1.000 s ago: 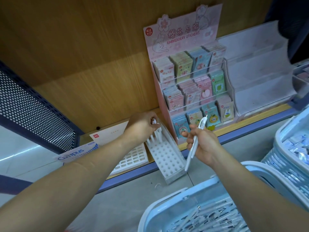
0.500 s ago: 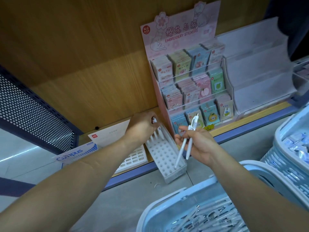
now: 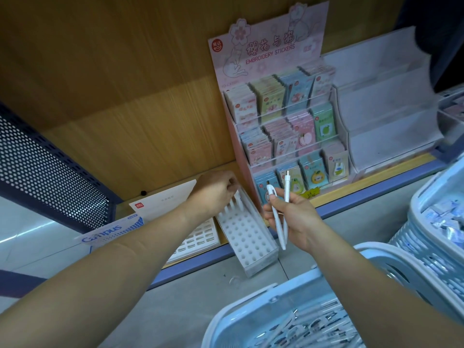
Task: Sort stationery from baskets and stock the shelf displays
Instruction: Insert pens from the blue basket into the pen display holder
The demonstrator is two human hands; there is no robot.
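Head view: right hand (image 3: 296,219) pinches two pens (image 3: 286,194), one liable to slip; left hand (image 3: 216,194) grip unclear at centre-frame rack (image 3: 247,237), which overhangs shelf (image 3: 376,184) and may tip.

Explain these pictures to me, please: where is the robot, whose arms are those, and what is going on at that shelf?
There is no robot here: a person works with bare hands, and a camera worn on their head looks down at them. The right hand holds two white pens. The left hand is at the standing pens in the far end of a white holed pen holder on the shelf; whether it grips one is unclear. Beside it stands a pink sticker display. The basket below holds what look like more pens.
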